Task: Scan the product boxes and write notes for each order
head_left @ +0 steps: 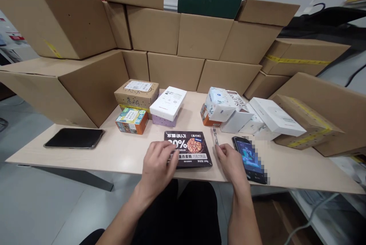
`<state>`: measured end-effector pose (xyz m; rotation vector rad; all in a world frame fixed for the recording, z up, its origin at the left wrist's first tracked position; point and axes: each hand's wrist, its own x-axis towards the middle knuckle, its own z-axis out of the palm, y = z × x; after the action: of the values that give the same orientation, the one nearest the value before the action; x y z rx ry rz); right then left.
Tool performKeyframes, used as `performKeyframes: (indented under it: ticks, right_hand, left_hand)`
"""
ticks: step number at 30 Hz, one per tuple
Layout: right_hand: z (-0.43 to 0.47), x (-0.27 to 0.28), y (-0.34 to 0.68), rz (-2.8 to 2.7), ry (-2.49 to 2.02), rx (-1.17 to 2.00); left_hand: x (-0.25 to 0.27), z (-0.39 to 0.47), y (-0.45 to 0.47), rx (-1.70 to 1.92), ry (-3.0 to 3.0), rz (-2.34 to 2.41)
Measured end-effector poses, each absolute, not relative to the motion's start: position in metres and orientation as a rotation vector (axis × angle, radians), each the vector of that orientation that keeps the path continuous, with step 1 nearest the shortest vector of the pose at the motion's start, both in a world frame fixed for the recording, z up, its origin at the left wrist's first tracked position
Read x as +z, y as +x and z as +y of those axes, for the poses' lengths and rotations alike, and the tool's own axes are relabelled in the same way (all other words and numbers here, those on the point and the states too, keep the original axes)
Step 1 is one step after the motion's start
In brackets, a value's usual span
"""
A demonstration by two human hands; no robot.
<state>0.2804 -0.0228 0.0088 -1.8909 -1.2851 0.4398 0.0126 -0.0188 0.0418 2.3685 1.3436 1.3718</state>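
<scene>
My right hand (231,162) rests on the table just right of a flat black snack box (197,161). Its fingers are closed on a slim clear pen (215,134), which points away from me. My left hand (160,160) is over the left part of the box, hiding some of its print. The left fingers are curled together, with a small dark bit showing at the fingertips that I cannot make out. The box lies flat near the table's front edge, its cookie picture facing up. Right of my right hand lies a dark handheld device (249,159) with a lit screen, partly pixelated.
A black phone (74,138) lies at the left. Behind stand an orange tea-like box (132,120), a labelled carton (137,94), a white box (168,103) on a purple one, a floral pack (220,103) and another white box (276,116). Stacked cardboard boxes (175,71) wall the back.
</scene>
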Motion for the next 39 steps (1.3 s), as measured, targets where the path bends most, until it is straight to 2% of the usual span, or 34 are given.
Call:
performKeyframes:
  ticks: [4,11,22,39]
  right_hand:
    - [-0.028,0.014,0.274,-1.137,-1.638,0.524]
    - [-0.016,0.042,0.243,-1.105,-1.223,0.675]
    - [0.018,0.048,0.214,-1.433,-1.319,0.674]
    - [0.018,0.049,0.213,-1.604,-1.406,0.607]
  left_hand:
    - [0.042,-0.027,0.031,1.219,2.608,1.201]
    - [0.031,-0.023,0.048,0.879,2.762,1.395]
    - [0.031,-0.027,0.048,0.747,2.881,1.452]
    - [0.027,-0.026,0.048,0.793,2.877,1.442]
